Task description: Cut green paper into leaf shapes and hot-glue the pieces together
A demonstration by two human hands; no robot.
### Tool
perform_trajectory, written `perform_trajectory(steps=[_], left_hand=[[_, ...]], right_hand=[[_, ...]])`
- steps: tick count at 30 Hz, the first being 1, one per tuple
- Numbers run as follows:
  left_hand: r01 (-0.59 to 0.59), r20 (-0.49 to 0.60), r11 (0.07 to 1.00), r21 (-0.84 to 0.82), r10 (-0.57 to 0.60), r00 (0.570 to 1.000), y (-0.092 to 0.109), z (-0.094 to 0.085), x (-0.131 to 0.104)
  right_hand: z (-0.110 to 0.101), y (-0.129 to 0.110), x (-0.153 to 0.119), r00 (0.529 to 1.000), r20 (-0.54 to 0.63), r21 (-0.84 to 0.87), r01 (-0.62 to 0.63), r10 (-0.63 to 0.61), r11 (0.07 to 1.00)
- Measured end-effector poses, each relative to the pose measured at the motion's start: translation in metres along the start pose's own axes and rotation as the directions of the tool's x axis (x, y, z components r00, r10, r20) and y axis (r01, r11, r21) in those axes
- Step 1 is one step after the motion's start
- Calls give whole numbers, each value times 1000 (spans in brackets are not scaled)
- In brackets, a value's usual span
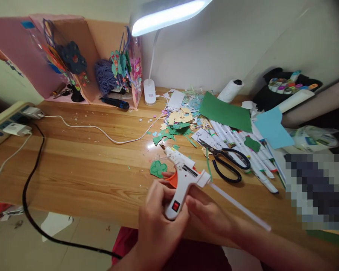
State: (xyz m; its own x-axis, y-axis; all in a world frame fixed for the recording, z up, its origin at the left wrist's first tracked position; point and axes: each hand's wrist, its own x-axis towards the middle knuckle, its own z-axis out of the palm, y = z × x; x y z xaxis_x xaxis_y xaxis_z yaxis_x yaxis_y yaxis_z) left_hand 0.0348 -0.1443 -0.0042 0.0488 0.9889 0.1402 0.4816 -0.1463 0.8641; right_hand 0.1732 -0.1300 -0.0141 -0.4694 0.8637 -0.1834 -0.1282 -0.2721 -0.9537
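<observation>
A white hot glue gun (183, 169) with an orange trigger and a red switch is held above the table's front edge, nozzle toward the far left. A clear glue stick (240, 206) juts from its back end. My left hand (159, 214) is closed round the lower handle. From the right, my right hand (207, 212) also grips the gun, its fingers partly hidden behind the handle. Just left of the trigger, a green paper cutout with a clover outline (158, 168) lies on the wood, close to the fingertips. Black-handled scissors (228, 160) lie right of the gun.
White markers (243, 150), a green sheet (226, 113) and paper scraps (180, 116) cover the back right. A desk lamp (150, 92) stands behind, its cable crossing the table. At left are a power strip (2, 126), a black cord (31, 180) and a pink box (92, 35).
</observation>
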Motion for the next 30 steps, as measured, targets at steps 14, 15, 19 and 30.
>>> perform_trajectory(steps=[14, 15, 19, 30], left_hand=[[133, 93, 956, 263, -162, 982, -46, 1, 25], [128, 92, 954, 272, -158, 983, -47, 3, 27], [94, 79, 946, 311, -124, 989, -47, 13, 28], [55, 62, 867, 495, -99, 993, -43, 21, 30]], right_hand=[[-45, 6, -8, 942, -280, -208, -246, 183, 947], [-45, 6, -10, 937, -286, -225, -268, 200, 937], [-45, 4, -17, 906, -321, -219, -354, 275, 909], [-36, 3, -28, 841, -388, -176, -469, 377, 866]])
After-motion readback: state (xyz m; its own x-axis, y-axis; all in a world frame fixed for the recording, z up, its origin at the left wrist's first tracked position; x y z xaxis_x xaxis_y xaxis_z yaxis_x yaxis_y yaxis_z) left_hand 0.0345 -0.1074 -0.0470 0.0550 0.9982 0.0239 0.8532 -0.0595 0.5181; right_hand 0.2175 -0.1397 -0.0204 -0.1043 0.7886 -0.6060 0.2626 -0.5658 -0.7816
